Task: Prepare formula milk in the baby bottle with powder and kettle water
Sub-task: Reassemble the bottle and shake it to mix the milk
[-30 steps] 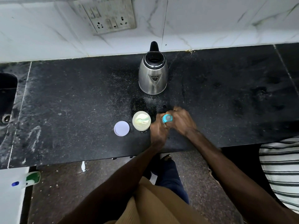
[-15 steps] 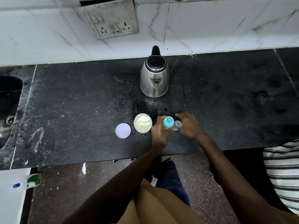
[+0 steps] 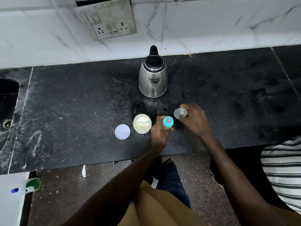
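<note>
My left hand [image 3: 160,134] is curled round the baby bottle [image 3: 168,122], fingers and thumb wrapped about its body just under the blue collar, and it holds the bottle upright on the black stone counter [image 3: 65,111], close to the front edge. The teat sits in the blue ring and points up at me. My right hand [image 3: 196,121] is just to the right of the bottle, its fingers closed on the clear dome cap [image 3: 179,113], which sticks out from my fingertips toward the left. The cap is off the bottle and apart from it, and I cannot tell whether it touches the counter. The open powder jar [image 3: 142,123] stands right beside my left hand, with pale yellowish powder showing inside it; whether my knuckles touch its wall I cannot tell. Its round pale lid [image 3: 122,131] lies flat on the counter just left of the jar. The steel kettle [image 3: 153,80] stands further back toward the wall, well apart from both hands, its spout facing me and its black handle at the rear. Above it on the white marble tiles hangs a grimy socket plate [image 3: 107,18]. A dark sink [image 3: 8,98] shows at the far left, and a striped cloth [image 3: 283,168] at the right edge.
</note>
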